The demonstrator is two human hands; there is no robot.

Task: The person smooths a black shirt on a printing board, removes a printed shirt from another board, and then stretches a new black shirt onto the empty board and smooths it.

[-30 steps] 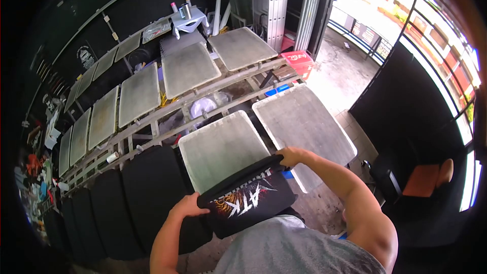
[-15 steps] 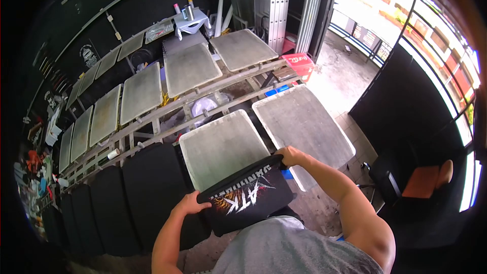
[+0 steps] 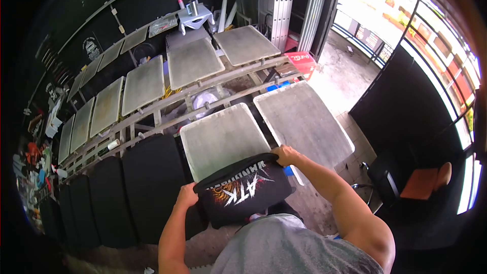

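Note:
A black shirt (image 3: 243, 190) with white lettering and an orange print hangs stretched over the near end of a grey board (image 3: 223, 134). My left hand (image 3: 187, 196) grips the shirt's left edge, fingers closed on the fabric. At its upper right corner, my right hand (image 3: 285, 156) holds the rolled edge in a closed grip. The far part of this board is bare. To the left of it, several boards are covered with black cloth (image 3: 152, 185).
A bare grey board (image 3: 304, 122) lies to the right. Beyond the wooden rails (image 3: 187, 94) stands another row of boards. A red box (image 3: 302, 63) is at the rail's far end. On the right is a chair (image 3: 418, 182) with an orange seat.
The camera view has shifted slightly. My left hand has moved a little up and left, and my right hand slightly left, with the shirt still between them.

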